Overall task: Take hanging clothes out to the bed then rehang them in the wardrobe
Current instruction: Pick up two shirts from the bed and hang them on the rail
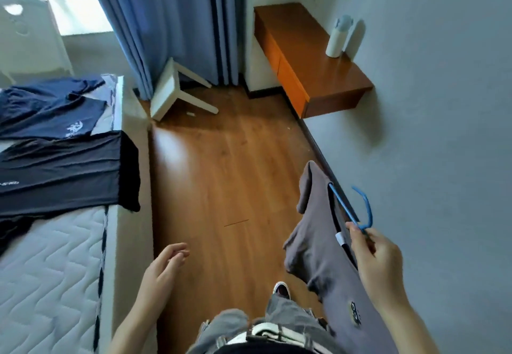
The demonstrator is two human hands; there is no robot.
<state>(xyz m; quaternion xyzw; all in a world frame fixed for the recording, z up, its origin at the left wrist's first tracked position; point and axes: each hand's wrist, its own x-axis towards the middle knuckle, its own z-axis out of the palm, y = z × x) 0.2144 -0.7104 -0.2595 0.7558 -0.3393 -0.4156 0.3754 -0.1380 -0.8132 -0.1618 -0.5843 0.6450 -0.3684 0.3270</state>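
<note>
My right hand [374, 254] pinches the neck of a blue hanger [357, 209] at the lower right. A grey-brown T-shirt [318, 248] with a small dark badge hangs on the hanger and droops beside my legs. My left hand [163, 267] hovers over the floor with its fingers loosely apart and nothing in it. On the bed [50, 265] at the left lie a navy T-shirt [50, 109] and, in front of it, a black T-shirt [63, 170] whose sleeve hangs over the bed's edge. No wardrobe is in view.
A white stool [171, 90] lies tipped over by the blue curtain [166, 21]. A wall-mounted wooden desk [310, 59] with orange drawer fronts holds a white bottle [336, 37]. Wooden floor [221, 173] runs between the bed and the grey wall on the right.
</note>
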